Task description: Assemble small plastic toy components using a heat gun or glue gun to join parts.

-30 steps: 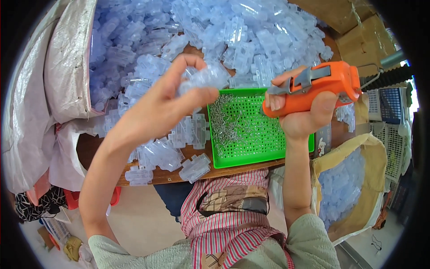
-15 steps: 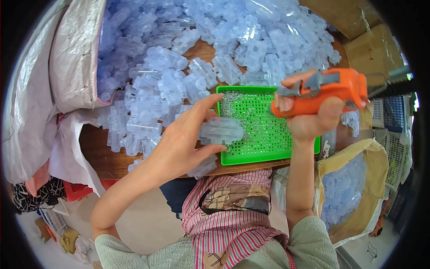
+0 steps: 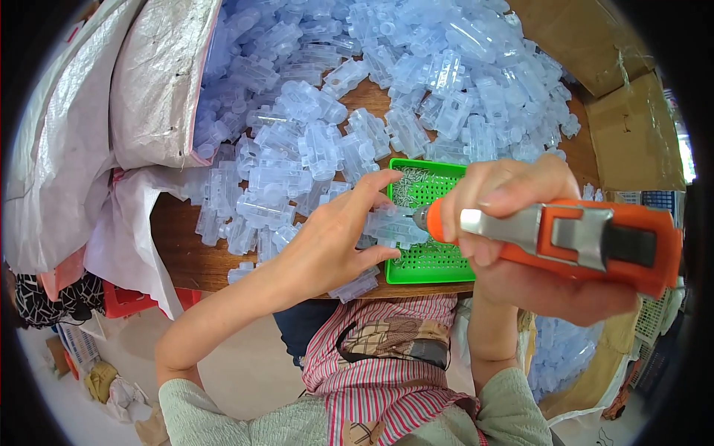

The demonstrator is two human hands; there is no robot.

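Head view: both hands at work over the bench [image 3: 178,245].
Left hand [image 3: 327,245] fingers pinch a clear plastic part [image 3: 394,225]; right hand [image 3: 520,245] fingers wrap the orange screwdriver [image 3: 573,238], tip touching it, above the green tray [image 3: 446,264].

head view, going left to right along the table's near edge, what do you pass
white sack → loose clear plastic parts → left hand holding a clear part → green tray → right hand gripping the orange power screwdriver

A heap of plastic housings [image 3: 357,97] covers the back and middle of the bench [image 3: 175,249]. A tray [image 3: 431,260] of screws sits at the front edge, right of centre. A sack [image 3: 111,111] lies on the left end. Cardboard boxes [image 3: 632,126] stand behind the right corner.
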